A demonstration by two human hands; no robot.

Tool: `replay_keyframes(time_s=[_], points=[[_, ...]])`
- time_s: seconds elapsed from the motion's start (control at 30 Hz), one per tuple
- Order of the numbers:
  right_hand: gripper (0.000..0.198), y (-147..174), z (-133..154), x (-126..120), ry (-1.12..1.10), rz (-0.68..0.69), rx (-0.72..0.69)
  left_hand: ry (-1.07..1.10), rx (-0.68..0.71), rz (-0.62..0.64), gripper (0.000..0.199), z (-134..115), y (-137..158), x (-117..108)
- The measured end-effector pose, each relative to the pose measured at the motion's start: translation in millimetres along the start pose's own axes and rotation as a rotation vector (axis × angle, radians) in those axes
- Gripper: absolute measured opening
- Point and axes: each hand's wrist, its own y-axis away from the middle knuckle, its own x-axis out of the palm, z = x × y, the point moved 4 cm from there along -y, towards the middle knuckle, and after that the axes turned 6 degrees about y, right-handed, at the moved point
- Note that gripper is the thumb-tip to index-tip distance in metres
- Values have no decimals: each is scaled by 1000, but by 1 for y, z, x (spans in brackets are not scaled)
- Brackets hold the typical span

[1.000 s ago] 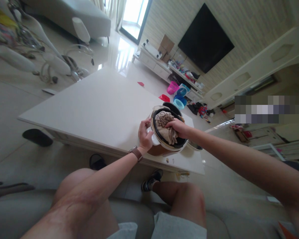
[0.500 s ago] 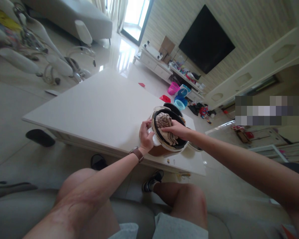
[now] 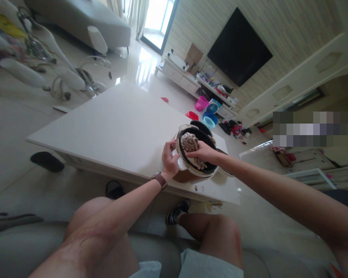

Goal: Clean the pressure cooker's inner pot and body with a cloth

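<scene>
A round cooker (image 3: 188,176) with a black interior and a brown lower body stands tilted toward me near the right end of the white table (image 3: 113,123). My left hand (image 3: 170,160) is closed around the white handle on its left side. Inside the rim, my right hand (image 3: 205,151) grips a bunched brown-and-cream patterned cloth (image 3: 189,142), which lies against the black inside wall. Part of the cloth hangs below my fingers. Right behind the cooker is a dark round piece (image 3: 202,125), partly hidden; another round edge shows at its right.
Two tiny items (image 3: 196,188) lie by the table's near edge. Beyond the table, a pink basket (image 3: 202,103), blue baskets (image 3: 210,117) and a red object (image 3: 192,115) sit on the floor before a TV cabinet (image 3: 179,77). White chairs (image 3: 23,72) stand at the left.
My right hand and the cloth have shifted slightly within the cooker, and the cloth's folds look different. My left hand stays on the handle.
</scene>
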Motion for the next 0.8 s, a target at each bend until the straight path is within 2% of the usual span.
replay_keyframes(time_s=[0.2,0.47,0.8], points=[[52,-3,2,2,34,-12,-21,-8,4,9,40,-1,-1,-1],[38,-6,9,0,154,-5,10,8,1,45,42,0,-4,-3],[37,-10,6,3,230,-17,0,20,-9,38,40,5,-4,-6]])
